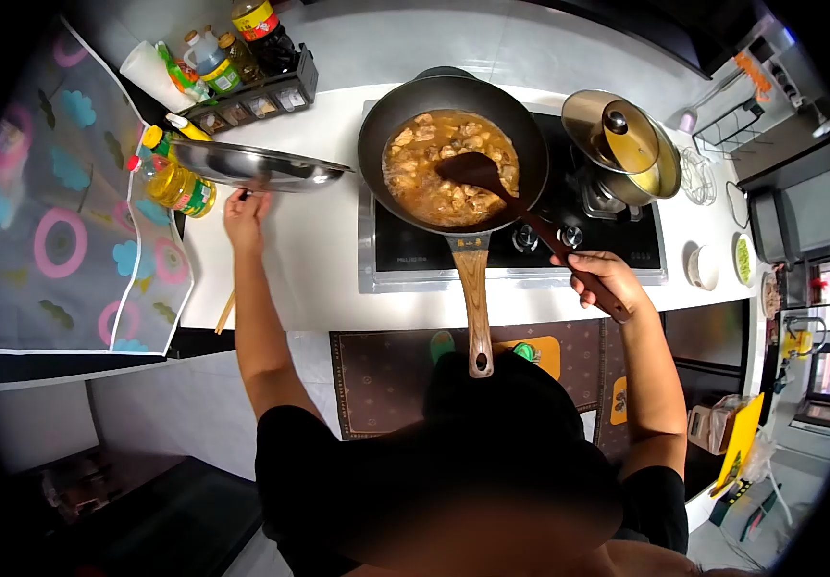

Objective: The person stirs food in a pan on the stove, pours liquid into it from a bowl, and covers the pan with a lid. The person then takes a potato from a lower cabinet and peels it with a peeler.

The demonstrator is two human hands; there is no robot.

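A dark wok (371, 154) with a wooden handle sits on the black stove (424, 256), holding chunks of food in brown sauce. My right hand (599, 281) is closed round the handle of a dark brown spatula (540, 226), whose blade rests in the sauce. At the left, my left hand (247, 210) is just below a round metal lid (261, 165), which is seen nearly edge-on above the counter. The fingertips meet the lid's underside and look pinched together; the part they hold is partly hidden.
A pot (665, 181) with a tilted glass lid (617, 130) stands on the right burner. Oil bottles (179, 188) and a black seasoning rack (261, 96) are at the left. A white bowl (703, 267) and a dish of green pieces (743, 260) lie to the right.
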